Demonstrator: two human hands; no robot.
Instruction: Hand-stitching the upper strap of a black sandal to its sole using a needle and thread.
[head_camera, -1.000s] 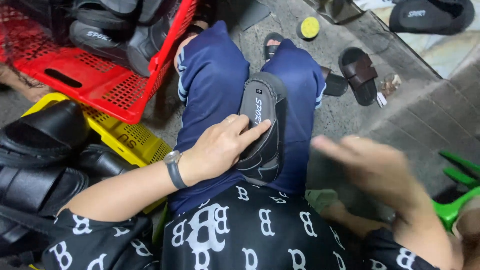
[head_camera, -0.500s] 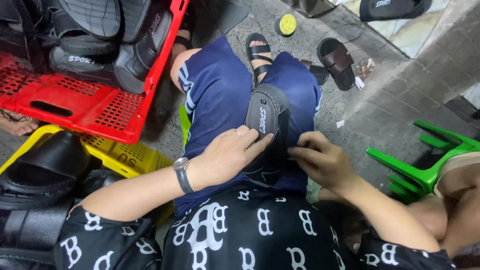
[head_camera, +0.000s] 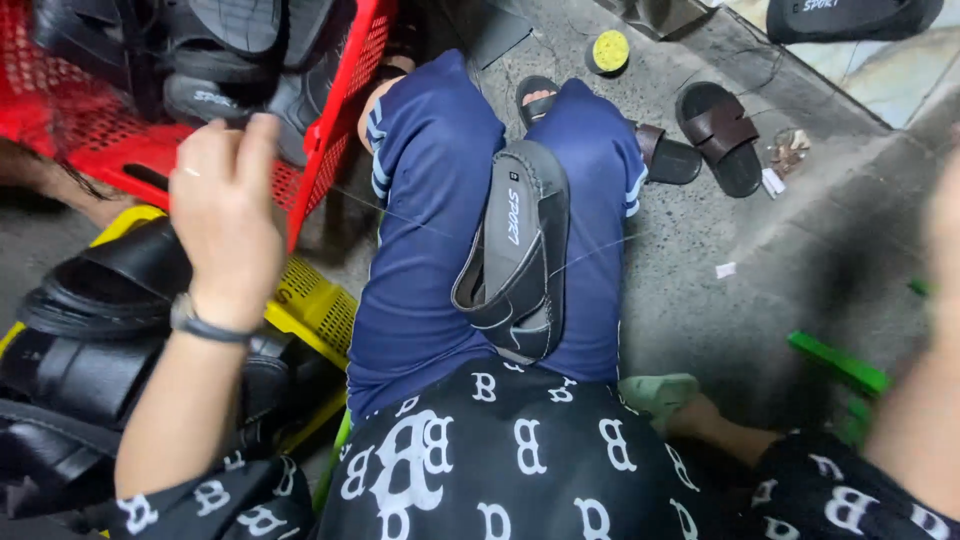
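Note:
A dark grey slide sandal (head_camera: 515, 250) lies on my lap, between my thighs in blue shorts, with no hand on it. My left hand (head_camera: 225, 205) is raised to the left in front of the red crate, fingers pinched together. A thin thread (head_camera: 400, 213) runs from the sandal toward it. Another stretch of thread leaves the sandal's right side toward my right arm. Of my right hand (head_camera: 945, 225) only a blurred part shows at the right edge, and its fingers are out of sight.
A red crate (head_camera: 340, 120) with dark sandals stands at upper left. Below it is a yellow crate (head_camera: 310, 300) beside black sandals (head_camera: 90, 330). Brown sandals (head_camera: 720, 135), a yellow round object (head_camera: 610, 50) and a green plastic piece (head_camera: 840, 365) lie on the concrete floor.
Both hands have left the sandal. The left hand rose up and to the left, the right swung out to the right edge, and thread now stretches out from the sandal.

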